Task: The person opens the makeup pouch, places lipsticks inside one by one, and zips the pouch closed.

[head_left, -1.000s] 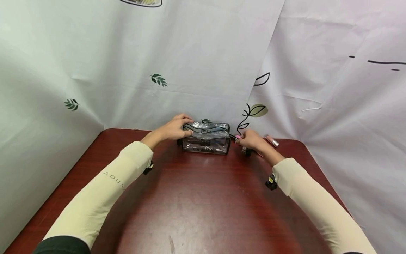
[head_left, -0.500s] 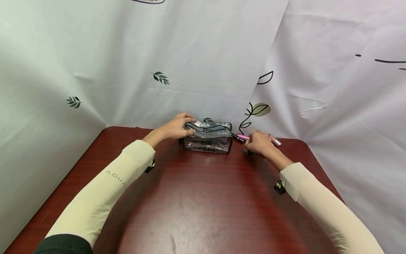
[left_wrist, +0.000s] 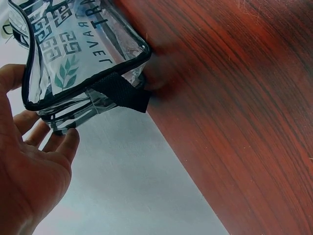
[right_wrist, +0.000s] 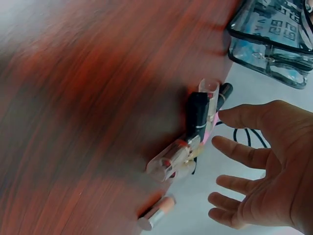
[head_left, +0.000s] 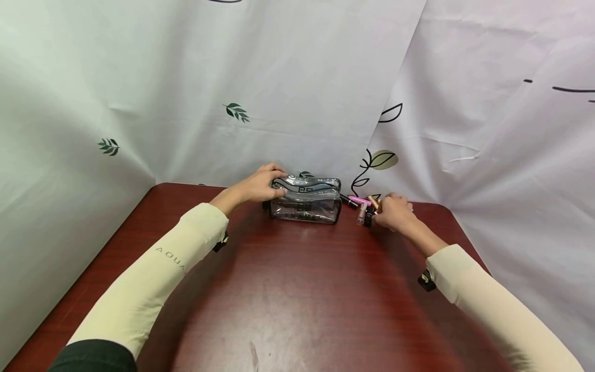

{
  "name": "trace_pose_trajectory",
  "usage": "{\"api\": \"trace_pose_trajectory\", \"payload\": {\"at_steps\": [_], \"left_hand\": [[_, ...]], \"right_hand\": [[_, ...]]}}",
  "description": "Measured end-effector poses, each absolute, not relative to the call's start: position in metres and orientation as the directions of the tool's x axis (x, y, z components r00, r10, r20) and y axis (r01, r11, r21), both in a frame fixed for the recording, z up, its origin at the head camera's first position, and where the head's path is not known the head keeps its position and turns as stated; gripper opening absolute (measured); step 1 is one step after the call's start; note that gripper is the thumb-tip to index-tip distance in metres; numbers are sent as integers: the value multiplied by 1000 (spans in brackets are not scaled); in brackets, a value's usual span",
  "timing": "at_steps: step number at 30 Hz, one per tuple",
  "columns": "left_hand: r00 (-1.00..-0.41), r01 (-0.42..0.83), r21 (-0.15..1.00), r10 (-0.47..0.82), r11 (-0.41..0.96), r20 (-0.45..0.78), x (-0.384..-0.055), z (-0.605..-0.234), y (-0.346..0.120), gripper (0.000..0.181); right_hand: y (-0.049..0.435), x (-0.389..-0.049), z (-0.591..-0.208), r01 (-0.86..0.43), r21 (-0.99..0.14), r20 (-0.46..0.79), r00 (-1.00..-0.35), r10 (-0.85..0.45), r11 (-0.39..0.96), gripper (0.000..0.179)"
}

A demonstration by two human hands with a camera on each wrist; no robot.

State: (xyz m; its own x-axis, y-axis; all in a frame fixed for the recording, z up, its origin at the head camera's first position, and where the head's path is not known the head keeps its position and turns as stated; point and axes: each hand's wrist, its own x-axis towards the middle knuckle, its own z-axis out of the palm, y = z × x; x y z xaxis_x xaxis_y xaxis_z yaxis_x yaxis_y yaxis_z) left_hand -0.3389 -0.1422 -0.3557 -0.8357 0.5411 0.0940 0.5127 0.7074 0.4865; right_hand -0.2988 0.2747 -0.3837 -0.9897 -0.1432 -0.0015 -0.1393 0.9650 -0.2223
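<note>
A clear cosmetic bag (head_left: 304, 200) with black piping stands at the back of the table. My left hand (head_left: 260, 186) grips its left end, the thumb on one side and the fingers on the other, as the left wrist view also shows. To the bag's right lies a cluster of lip makeup: a pink tube (head_left: 360, 200), a slim black tube (head_left: 348, 201), a clear tube (head_left: 361, 213) and a black-capped lipstick (right_wrist: 197, 112). My right hand (head_left: 395, 212) is over the cluster's right side, its fingers spread and apart with nothing seen between them.
A peach tube with a silver cap (right_wrist: 157, 213) lies apart from the cluster. A black strap (left_wrist: 122, 93) sticks out from the bag's end. White printed cloth (head_left: 297, 103) hangs right behind the back edge of the reddish-brown table (head_left: 288, 299).
My right hand has moved right, away from the bag, leaving the pink tube and its neighbours uncovered on the table. The left hand keeps its hold on the bag.
</note>
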Motion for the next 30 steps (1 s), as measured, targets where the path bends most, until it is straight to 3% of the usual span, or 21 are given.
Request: {"api": "trace_pose_trajectory", "payload": {"at_steps": [5, 30], "left_hand": [[-834, 520, 475, 543, 710, 100, -340, -356, -141, 69], [-842, 502, 479, 534, 720, 80, -337, -356, -142, 73]], "right_hand": [[278, -285, -380, -145, -182, 12, -989, -145, 973, 30], [295, -281, -393, -98, -159, -16, -995, -102, 982, 29]]}}
